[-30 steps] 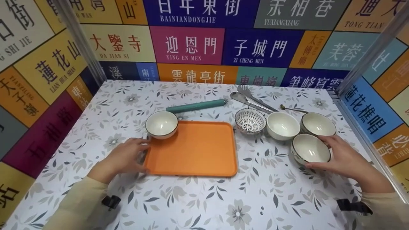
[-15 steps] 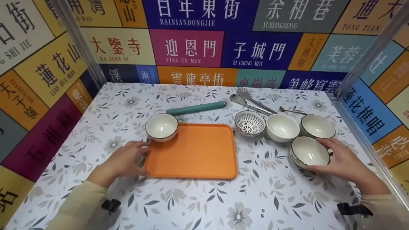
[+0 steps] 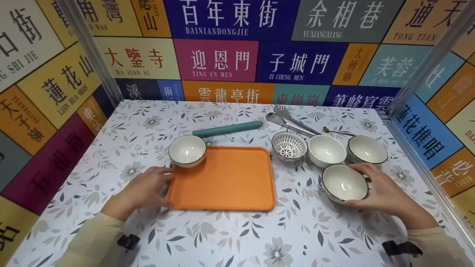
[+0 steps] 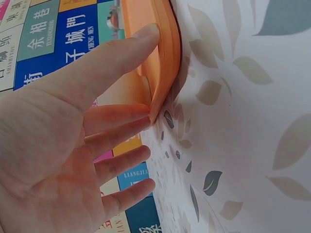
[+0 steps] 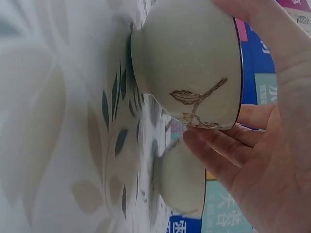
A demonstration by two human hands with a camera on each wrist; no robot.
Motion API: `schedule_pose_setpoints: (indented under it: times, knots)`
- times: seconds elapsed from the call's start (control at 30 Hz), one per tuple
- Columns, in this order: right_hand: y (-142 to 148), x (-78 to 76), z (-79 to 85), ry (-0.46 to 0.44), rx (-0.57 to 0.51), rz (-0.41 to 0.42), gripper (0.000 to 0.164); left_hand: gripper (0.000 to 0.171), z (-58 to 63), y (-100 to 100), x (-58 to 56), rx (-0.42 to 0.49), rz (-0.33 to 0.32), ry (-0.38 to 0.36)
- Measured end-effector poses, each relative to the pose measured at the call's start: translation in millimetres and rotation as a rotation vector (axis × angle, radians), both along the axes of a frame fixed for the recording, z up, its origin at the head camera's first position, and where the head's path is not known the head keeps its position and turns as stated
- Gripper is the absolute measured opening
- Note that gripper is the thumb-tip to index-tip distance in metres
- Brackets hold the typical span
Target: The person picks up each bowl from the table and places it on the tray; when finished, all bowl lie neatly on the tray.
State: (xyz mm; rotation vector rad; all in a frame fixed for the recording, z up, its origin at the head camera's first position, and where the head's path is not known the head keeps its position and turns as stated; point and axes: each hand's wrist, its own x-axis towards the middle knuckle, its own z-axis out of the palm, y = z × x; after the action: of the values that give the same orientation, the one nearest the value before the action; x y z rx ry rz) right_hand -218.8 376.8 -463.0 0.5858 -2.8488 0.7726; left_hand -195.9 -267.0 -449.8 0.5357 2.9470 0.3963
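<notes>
My right hand point(image 3: 358, 185) grips a cream bowl with a dark rim point(image 3: 345, 183), thumb on the far rim and fingers point(image 5: 218, 145) curled round the near side. In the right wrist view this bowl point(image 5: 189, 63) shows a brown leaf sprig, and its foot is at the tablecloth. My left hand point(image 3: 169, 187) rests against the left edge of the orange tray point(image 3: 226, 181). There the thumb point(image 4: 112, 58) lies on the tray's rim point(image 4: 163, 53), with straight fingers along the edge. A similar bowl point(image 3: 187, 150) sits on the tray's far left corner.
Behind the held bowl stand a patterned bowl point(image 3: 289, 145), a white bowl point(image 3: 326, 150) and another rimmed bowl point(image 3: 367, 149). Metal tongs point(image 3: 291, 120), a spoon point(image 3: 337, 131) and a teal rolling pin point(image 3: 227, 129) lie farther back. Metal frame posts stand at the table's far corners.
My right hand has moved the bowl leftward and a little nearer, away from the back row of bowls. The left hand stays at the tray's edge.
</notes>
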Motion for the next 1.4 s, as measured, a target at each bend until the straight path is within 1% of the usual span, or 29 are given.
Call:
schedule_pose_setpoints:
  times: [0.13,0.23,0.4,0.57,0.73,0.83,1.0,1.13,1.3,1.4]
  knots:
    - [-18.7,-1.7,1.0,0.005,-0.021,0.042,0.11,0.082,-0.2,0.7,-0.8,0.003,0.012,-0.017]
    - [-34.5,-3.2,2.1,0.01,-0.04,0.09,0.111,0.083,-0.6,1.9,-1.5,0.014,0.021,-0.028]
    - [-70.2,-7.6,3.5,-0.007,-0.073,0.172,0.114,0.084,-1.4,2.3,-2.0,0.021,0.039,-0.049]
    - [-118.7,-13.9,7.3,-0.035,-0.127,0.235,0.115,0.085,-2.0,2.1,-2.8,0.015,0.053,-0.062]
    - [-175.6,-20.0,10.7,-0.078,-0.169,0.271,0.115,0.085,-2.4,1.5,-2.2,0.025,0.053,-0.057]
    - [-210.4,-24.2,8.8,-0.1,-0.156,0.304,0.116,0.083,-1.8,1.4,-0.2,0.041,0.051,-0.054]
    - [-263.4,-27.8,0.6,-0.134,-0.139,0.383,0.114,0.083,-2.1,0.6,2.2,0.044,0.041,-0.049]
    - [-298.6,-28.7,-4.5,-0.165,-0.153,0.424,0.11,0.085,-2.6,0.4,2.4,0.052,0.062,-0.069]
    - [-334.8,-28.8,-4.6,-0.182,-0.157,0.459,0.11,0.085,-2.8,-1.0,1.3,0.072,0.094,-0.097]
    - [-352.3,-28.8,-4.0,-0.187,-0.155,0.479,0.112,0.082,-3.7,-2.9,1.0,0.084,0.078,-0.082]
